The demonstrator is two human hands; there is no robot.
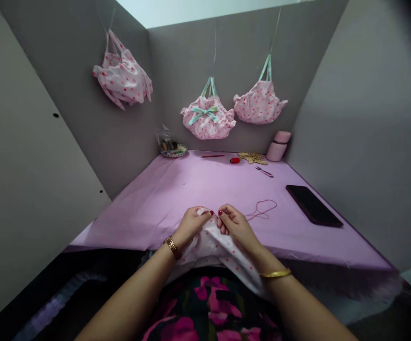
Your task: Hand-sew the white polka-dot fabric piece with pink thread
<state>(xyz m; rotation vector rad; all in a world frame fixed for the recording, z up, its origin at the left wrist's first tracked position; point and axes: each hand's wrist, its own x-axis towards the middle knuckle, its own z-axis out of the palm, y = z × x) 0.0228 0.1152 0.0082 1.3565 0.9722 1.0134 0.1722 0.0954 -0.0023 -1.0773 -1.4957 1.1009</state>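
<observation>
Below the frame's centre, the left hand point(194, 226) pinches dotted cloth point(215, 242). Beside it, the right hand point(234, 223) is pinched together, near looped thread point(258, 215).

The white cloth point(214, 239), scattered with small reddish-pink dots, hangs creased, its upper edge gathered to a peak in the left hand point(194, 223) while the rest falls in soft folds across the near edge of the purple tabletop point(198, 182) toward the lap; the pinkish-red thread point(266, 201) lies slack in loose loops on that surface, just beyond the right hand point(236, 226)
</observation>
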